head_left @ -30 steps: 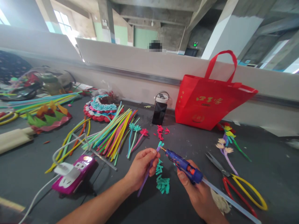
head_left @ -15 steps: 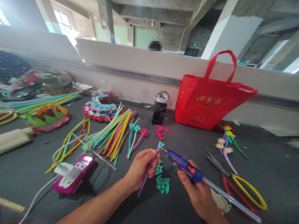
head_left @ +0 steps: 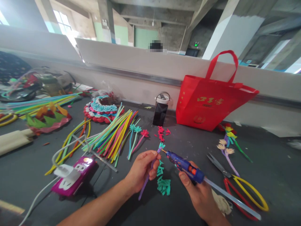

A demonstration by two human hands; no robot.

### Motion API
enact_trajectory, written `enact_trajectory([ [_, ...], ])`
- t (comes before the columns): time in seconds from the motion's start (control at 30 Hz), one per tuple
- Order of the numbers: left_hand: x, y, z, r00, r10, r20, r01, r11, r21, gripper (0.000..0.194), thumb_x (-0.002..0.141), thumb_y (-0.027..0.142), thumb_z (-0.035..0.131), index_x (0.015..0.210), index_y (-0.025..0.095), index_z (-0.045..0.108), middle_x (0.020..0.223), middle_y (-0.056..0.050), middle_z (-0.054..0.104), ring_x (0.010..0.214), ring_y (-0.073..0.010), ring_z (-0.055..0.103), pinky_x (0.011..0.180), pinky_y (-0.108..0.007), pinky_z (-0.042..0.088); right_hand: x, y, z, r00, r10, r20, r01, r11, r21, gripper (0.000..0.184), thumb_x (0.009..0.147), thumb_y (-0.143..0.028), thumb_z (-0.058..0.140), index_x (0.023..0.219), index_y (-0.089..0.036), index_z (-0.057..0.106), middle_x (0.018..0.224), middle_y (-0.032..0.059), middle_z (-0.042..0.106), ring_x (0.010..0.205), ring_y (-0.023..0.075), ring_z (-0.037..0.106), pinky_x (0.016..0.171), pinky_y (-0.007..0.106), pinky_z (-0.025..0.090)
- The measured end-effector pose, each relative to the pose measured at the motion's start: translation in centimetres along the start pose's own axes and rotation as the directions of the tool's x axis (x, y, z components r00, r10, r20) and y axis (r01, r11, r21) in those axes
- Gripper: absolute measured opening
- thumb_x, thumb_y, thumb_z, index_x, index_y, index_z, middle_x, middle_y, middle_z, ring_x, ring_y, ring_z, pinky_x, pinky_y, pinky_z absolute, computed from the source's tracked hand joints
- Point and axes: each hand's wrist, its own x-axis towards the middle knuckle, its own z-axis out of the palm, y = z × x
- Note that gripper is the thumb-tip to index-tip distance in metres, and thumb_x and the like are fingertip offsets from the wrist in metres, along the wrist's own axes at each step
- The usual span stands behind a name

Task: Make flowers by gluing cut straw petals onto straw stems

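Observation:
Between the thumb and fingers of my left hand (head_left: pixel 143 169) is a purple pipe cleaner (head_left: pixel 144 185), slanting down to the left. Small teal pieces (head_left: pixel 161 145) sit at its upper end. My right hand (head_left: pixel 198 194) is wrapped round a blue hot glue gun (head_left: pixel 184 166), with a long clear glue stick (head_left: pixel 232 197) sticking out of its back. The gun's nozzle points left and is at or very near the purple stem's top; contact cannot be made out. Below lie cut teal pipe cleaner pieces (head_left: pixel 164 185), and beyond are red ones (head_left: pixel 161 130).
Scissors (head_left: pixel 227 174) lie open on the right, near finished pipe cleaner flowers (head_left: pixel 225 147). A bundle of coloured pipe cleaners (head_left: pixel 117 135) and a purple power strip (head_left: pixel 75 175) with cables are on the left. A bottle (head_left: pixel 161 111) and red bag (head_left: pixel 211 103) stand behind.
Almost nothing differs. The rear end of the glue stick has shifted slightly up and left; both hands keep their places and their grips.

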Motion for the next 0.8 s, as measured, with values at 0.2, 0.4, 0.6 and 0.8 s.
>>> enact_trajectory([
  [0.2, -0.03, 0.11, 0.02, 1.0, -0.012, 0.015, 0.012, 1.0, -0.029, 0.021, 0.086, 0.035, 0.06, 0.081, 0.014, 0.061, 0.053, 0.005, 0.047, 0.036, -0.0045, 0.033, 0.034, -0.018, 0.025, 0.06, -0.47, -0.22, 0.999, 0.03, 0.028, -0.03, 1.0, -0.001, 0.017, 0.093, -0.039, 0.052, 0.101, -0.025, 0.059, 0.085, -0.0004, 0.067, 0.077, 0.0184, 0.064, 0.065, 0.025, 0.051],
  [0.4, -0.01, 0.28, 0.04, 0.999, -0.033, 0.029, 0.034, 0.998, -0.044, 0.02, 0.085, 0.034, 0.061, 0.08, 0.015, 0.061, 0.052, 0.005, 0.046, 0.035, -0.0046, 0.033, 0.033, -0.018, 0.024, 0.14, -0.21, 0.0, 1.0, 0.007, 0.002, -0.007, 1.0, 0.015, 0.016, 0.092, -0.038, 0.054, 0.099, -0.025, 0.06, 0.082, -0.0001, 0.066, 0.075, 0.0186, 0.063, 0.065, 0.025, 0.052],
  [0.6, -0.07, 0.3, 0.1, 0.999, -0.023, 0.036, 0.025, 0.998, -0.057, 0.02, 0.086, 0.033, 0.059, 0.08, 0.015, 0.061, 0.052, 0.005, 0.045, 0.035, -0.0045, 0.032, 0.033, -0.018, 0.023, 0.32, -0.63, -0.09, 1.0, 0.003, 0.002, -0.003, 1.0, 0.028, 0.015, 0.092, -0.038, 0.054, 0.094, -0.025, 0.06, 0.077, -0.0007, 0.064, 0.071, 0.018, 0.061, 0.065, 0.025, 0.052],
  [0.8, -0.07, 0.48, 0.04, 0.999, -0.019, 0.046, 0.022, 0.997, -0.072, 0.019, 0.088, 0.03, 0.055, 0.079, 0.014, 0.061, 0.051, 0.005, 0.045, 0.035, -0.0046, 0.032, 0.033, -0.018, 0.023, 0.23, -0.48, -0.14, 0.998, 0.028, 0.06, -0.031, 0.998, 0.059, 0.016, 0.094, -0.039, 0.051, 0.091, -0.025, 0.057, 0.075, -0.0013, 0.06, 0.069, 0.0168, 0.059, 0.064, 0.025, 0.05],
])
